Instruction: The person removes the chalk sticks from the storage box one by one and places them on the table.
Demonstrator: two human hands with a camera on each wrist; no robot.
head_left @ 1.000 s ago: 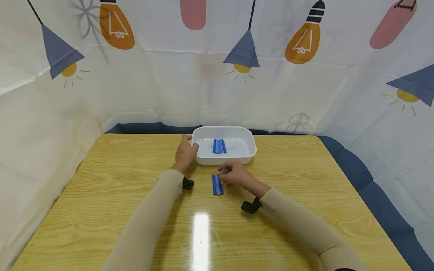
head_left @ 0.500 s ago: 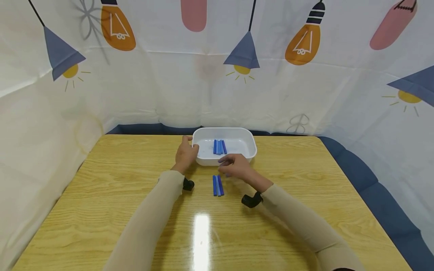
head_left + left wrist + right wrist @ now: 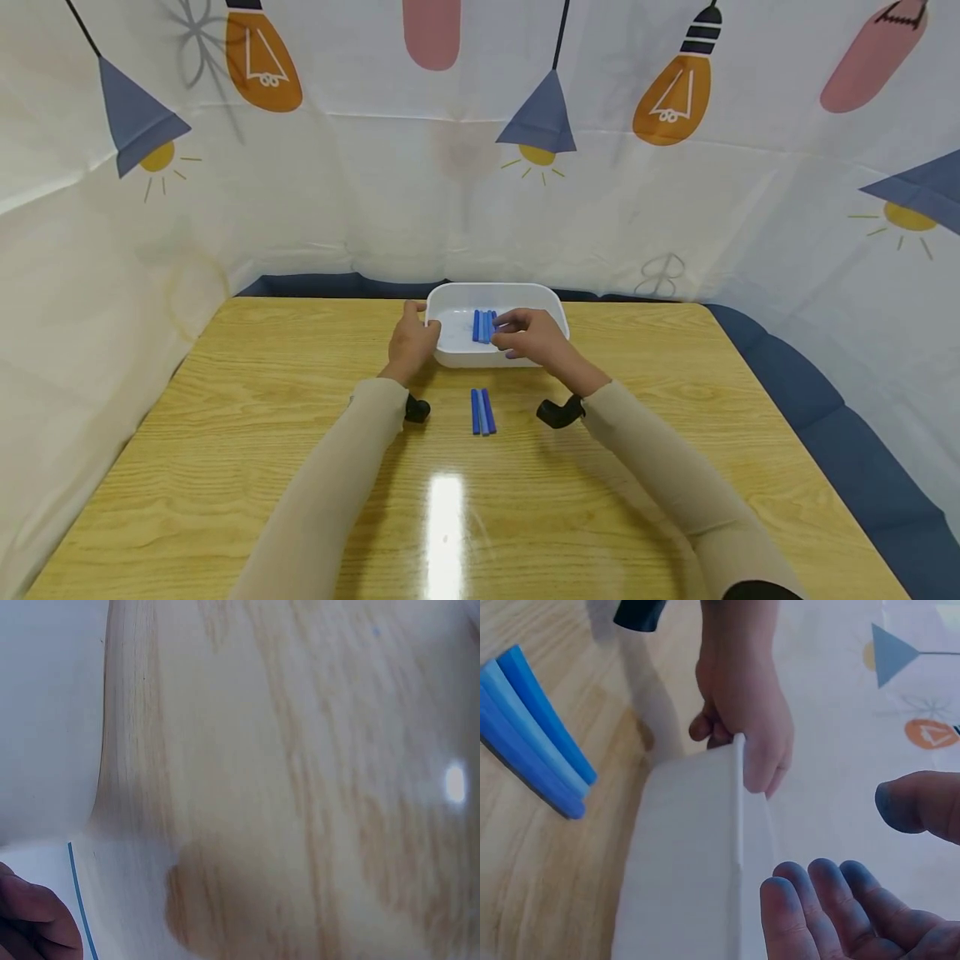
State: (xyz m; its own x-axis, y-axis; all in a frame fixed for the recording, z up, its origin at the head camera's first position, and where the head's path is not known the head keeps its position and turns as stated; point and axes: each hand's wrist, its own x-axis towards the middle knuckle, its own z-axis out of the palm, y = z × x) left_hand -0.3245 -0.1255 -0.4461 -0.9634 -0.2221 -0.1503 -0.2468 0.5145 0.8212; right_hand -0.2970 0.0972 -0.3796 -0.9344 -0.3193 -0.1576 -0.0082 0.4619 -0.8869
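My left hand [image 3: 411, 340] grips the left end of a white plastic tray [image 3: 465, 358], its thumb over the rim; the right wrist view also shows this hand [image 3: 746, 705] on the rim. Several slim sticks in light and dark blue [image 3: 483, 327] lie side by side inside the tray. Over the tray's front right part is my right hand [image 3: 536, 337], thumb and fingers apart with nothing between them. Its fingertips [image 3: 781, 892] are stained blue. Three more blue sticks [image 3: 483, 412] lie together on the table before the tray.
The tray stands near the far edge of the wooden table [image 3: 225, 433]. Behind the table hangs a white cloth [image 3: 360, 192] printed with lamps and bulbs. Dark blue padding [image 3: 810, 383] runs along the right side. Each wrist carries a small black camera [image 3: 561, 412].
My right hand has moved away from the sticks on the table, forward and up over the tray. The left hand stays on the rim, and the sticks look unmoved.
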